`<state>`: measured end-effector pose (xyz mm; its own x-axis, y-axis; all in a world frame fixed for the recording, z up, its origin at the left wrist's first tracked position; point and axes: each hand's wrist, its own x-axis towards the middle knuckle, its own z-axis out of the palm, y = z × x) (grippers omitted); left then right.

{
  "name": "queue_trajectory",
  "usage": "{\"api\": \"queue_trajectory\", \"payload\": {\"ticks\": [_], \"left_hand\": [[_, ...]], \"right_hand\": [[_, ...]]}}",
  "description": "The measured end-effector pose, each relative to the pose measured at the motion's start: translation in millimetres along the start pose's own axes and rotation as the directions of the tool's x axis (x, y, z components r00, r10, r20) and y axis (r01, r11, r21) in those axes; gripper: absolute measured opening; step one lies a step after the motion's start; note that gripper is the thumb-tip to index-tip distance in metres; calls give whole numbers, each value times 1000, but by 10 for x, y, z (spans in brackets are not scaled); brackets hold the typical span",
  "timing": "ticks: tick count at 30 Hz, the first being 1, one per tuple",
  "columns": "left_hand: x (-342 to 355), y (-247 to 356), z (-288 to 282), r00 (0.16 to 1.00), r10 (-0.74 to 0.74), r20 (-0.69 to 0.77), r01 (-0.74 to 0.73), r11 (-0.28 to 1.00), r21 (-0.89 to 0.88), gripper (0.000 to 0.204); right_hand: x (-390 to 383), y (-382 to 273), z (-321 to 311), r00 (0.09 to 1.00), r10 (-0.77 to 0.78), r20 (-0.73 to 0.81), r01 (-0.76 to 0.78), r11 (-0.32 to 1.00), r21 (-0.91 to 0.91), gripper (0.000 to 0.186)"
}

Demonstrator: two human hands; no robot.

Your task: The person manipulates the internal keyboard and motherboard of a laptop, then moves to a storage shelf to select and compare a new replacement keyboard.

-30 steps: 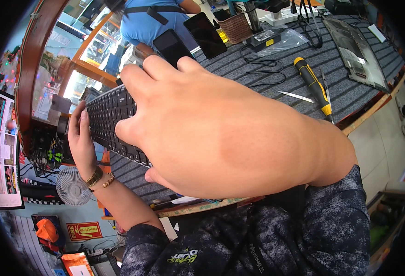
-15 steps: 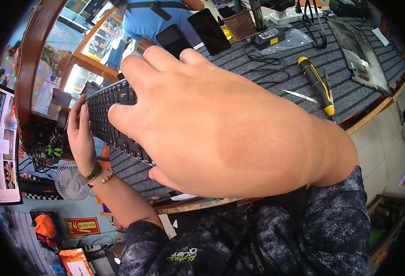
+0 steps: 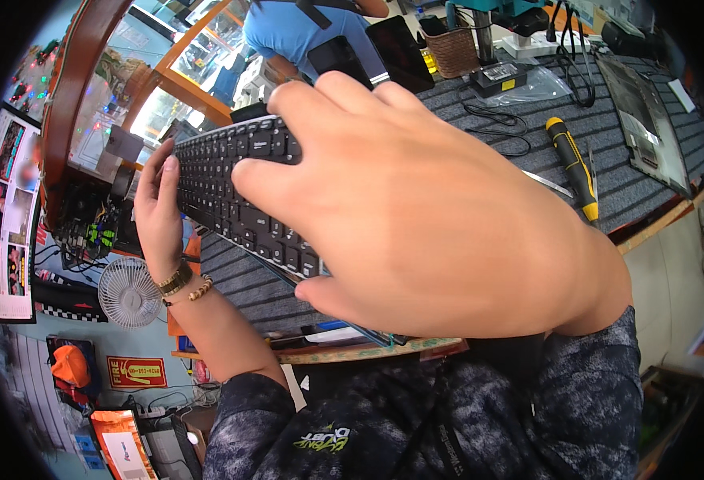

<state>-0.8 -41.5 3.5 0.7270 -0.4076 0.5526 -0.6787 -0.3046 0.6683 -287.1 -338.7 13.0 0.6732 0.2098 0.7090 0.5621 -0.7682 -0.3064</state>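
A black keyboard (image 3: 216, 176) is held at a slant above the grey striped mat. My left hand (image 3: 160, 200), with a watch and beaded bracelet at the wrist, grips its left end, fingers wrapped at the edge. My right hand (image 3: 416, 216) is very large and close to the camera, its bent fingers over the keyboard's right part and top edge; its thumb is near the lower edge, and the palm is hidden. A yellow-and-black screwdriver (image 3: 569, 164) and a thin metal tool (image 3: 546, 182) lie beyond my right hand, partly covered by it.
A person in blue (image 3: 304, 36) is across the bench. Two dark phones or tablets (image 3: 400, 52), a woven holder (image 3: 448, 52), a power adapter (image 3: 492, 80), cables and a metal laptop panel (image 3: 644, 128) sit on the bench. A white fan (image 3: 128, 292) is at left.
Both hands and the keyboard have risen in the picture and shifted right. The bench and background have also shifted right, so the view has moved. More keys show between my hands.
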Motion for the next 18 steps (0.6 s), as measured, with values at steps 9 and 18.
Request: {"api": "queue_trajectory", "payload": {"ticks": [9,18], "left_hand": [[-3,90,9,1000,-12,-7,12,1000,-21,46],[19,54,-5,997,72,-24,-71,997,44,47]], "right_hand": [[62,-64,176,993,100,-69,-79,962,260,77],[142,-228,68,987,116,107,-97,980,-172,88]]}}
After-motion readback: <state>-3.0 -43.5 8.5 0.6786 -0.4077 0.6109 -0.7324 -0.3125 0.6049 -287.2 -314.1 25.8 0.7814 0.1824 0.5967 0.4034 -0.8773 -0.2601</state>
